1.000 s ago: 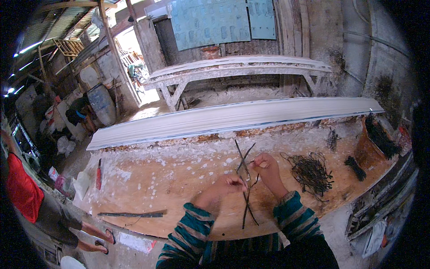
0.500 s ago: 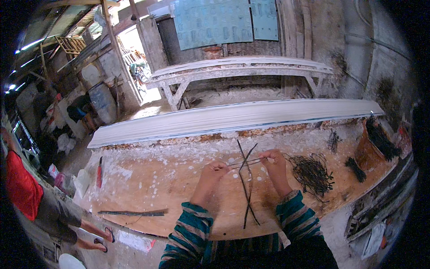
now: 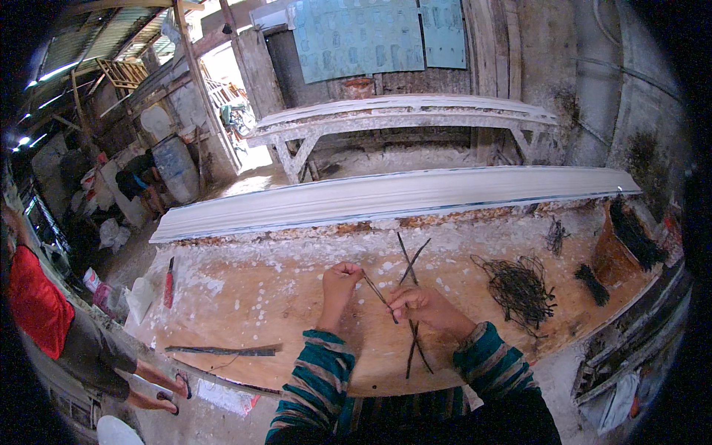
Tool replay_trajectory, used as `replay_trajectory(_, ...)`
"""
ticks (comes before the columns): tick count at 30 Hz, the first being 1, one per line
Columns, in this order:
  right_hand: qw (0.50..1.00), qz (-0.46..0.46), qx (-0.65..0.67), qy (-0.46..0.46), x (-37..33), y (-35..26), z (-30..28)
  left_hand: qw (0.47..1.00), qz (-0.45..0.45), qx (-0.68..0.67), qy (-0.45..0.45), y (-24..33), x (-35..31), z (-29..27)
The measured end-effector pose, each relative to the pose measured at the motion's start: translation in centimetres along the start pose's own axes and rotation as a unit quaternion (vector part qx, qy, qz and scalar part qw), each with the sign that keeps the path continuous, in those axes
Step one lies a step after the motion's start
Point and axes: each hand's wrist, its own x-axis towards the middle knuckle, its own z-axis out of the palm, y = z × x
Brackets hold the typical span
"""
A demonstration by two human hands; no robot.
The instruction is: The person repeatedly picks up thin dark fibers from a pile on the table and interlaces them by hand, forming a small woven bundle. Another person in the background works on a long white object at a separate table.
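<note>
My left hand, closed in a pinch, grips the upper end of a thin dark strand that looks doubled. My right hand pinches its lower end, so the strand slants between both hands above the wooden table. Beneath and beside my right hand, long black strips lie crossed on the tabletop, their middle partly covered by that hand. A loose tangle of thin black strands rests to the right.
A red-handled knife and flat dark strips lie on the left of the paint-spotted table. A long white moulding runs behind. At right are a black bundle and a tipped brown container. A person in red stands left.
The strand has swung from nearly level to a steep slant. My right hand has moved left and down over the crossed strips; my left hand has shifted slightly left and up.
</note>
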Motion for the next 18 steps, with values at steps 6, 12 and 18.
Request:
replay_trajectory(6,0.995,-0.002,0.044,0.094,-0.2,0.6,-0.9,0.997,0.008,-0.007,-0.081,0.3,-1.0,1.2)
replay_trajectory(12,0.988,-0.005,0.029,0.149,0.5,1.5,-2.2,0.992,0.038,0.036,-0.117,0.2,-1.4,2.0)
replay_trajectory(18,0.943,-0.063,-0.136,0.297,1.2,4.5,-3.4,0.94,0.074,-0.061,-0.326,0.8,-3.2,3.6)
